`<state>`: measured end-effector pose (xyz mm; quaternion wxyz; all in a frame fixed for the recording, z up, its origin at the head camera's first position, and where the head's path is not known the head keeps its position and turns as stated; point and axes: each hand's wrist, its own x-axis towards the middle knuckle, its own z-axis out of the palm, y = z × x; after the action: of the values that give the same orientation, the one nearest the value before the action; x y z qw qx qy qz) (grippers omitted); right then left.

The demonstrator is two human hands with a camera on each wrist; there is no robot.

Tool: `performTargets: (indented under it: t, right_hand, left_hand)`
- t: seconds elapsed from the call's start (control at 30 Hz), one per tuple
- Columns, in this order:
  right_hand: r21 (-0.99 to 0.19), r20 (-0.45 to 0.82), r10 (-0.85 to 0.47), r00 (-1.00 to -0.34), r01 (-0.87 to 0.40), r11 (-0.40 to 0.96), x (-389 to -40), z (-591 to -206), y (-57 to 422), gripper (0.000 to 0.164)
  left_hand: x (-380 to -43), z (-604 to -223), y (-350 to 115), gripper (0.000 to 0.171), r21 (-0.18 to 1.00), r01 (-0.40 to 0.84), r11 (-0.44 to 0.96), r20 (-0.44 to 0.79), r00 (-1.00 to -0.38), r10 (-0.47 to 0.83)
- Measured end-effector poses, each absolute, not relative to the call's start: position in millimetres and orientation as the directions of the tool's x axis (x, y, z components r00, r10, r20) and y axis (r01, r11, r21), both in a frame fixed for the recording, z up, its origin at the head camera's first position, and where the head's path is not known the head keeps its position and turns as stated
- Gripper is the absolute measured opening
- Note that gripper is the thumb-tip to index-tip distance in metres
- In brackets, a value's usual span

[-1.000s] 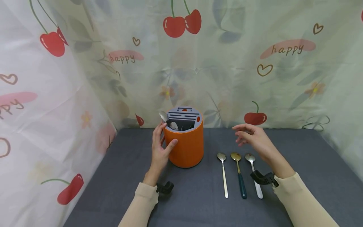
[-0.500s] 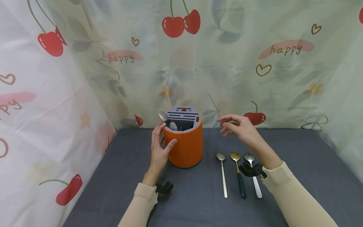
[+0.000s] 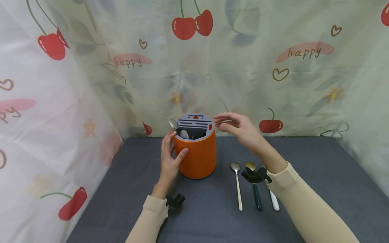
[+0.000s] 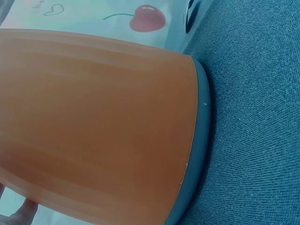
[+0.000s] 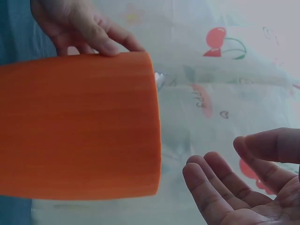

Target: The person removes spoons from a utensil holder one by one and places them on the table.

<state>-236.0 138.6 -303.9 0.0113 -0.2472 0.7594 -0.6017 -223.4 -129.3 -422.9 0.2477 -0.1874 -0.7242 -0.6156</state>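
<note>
1. R hand has come left since the prev. frame: per head view, it's just beside the top of the orange holder, fingers loosely bent, thumb apart, nothing pinched. L hand grips the holder's left side, thumb in front. Holder's upright on the worktop, left of a plain spoon, gold spoon & white-handled spoon, last two partly hidden. R hand should come in gently, IMO, clear of the leaning spoon at the holder's left edge.
2. L wrist view: base sits on the worktop, L fingertips on the holder's far side; light, even pressure should avoid tipping.
3. R wrist view: gap btw R fingers & holder, thumb not closed on anything. For steadying, prob. best opposite L hand, approx. same height.
</note>
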Motion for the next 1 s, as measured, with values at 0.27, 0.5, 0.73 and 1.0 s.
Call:
performTargets:
  t: [0.27, 0.5, 0.73, 1.0]
  right_hand:
    - [-0.909, 0.295, -0.449, -0.843, -0.392, 0.139, -238, -299, 116, 0.036]
    - [-0.908, 0.303, -0.492, -0.816, -0.404, 0.112, -238, -298, 99, 0.040]
    - [-0.882, 0.299, -0.554, -0.777, -0.447, 0.150, -240, -300, 79, 0.042]
    - [-0.842, 0.237, -0.611, -0.755, -0.474, 0.258, -240, -307, 56, 0.045]
  left_hand:
    - [-224, -423, -129, 0.067, 0.798, 0.576, 0.176, 0.590, -0.806, -0.037]
    - [-223, -422, -128, 0.067, 0.792, 0.584, 0.176, 0.597, -0.802, -0.026]
    - [-223, -423, -129, 0.067, 0.785, 0.594, 0.176, 0.606, -0.795, -0.019]
    - [-223, -423, -129, 0.065, 0.777, 0.606, 0.168, 0.618, -0.786, -0.020]
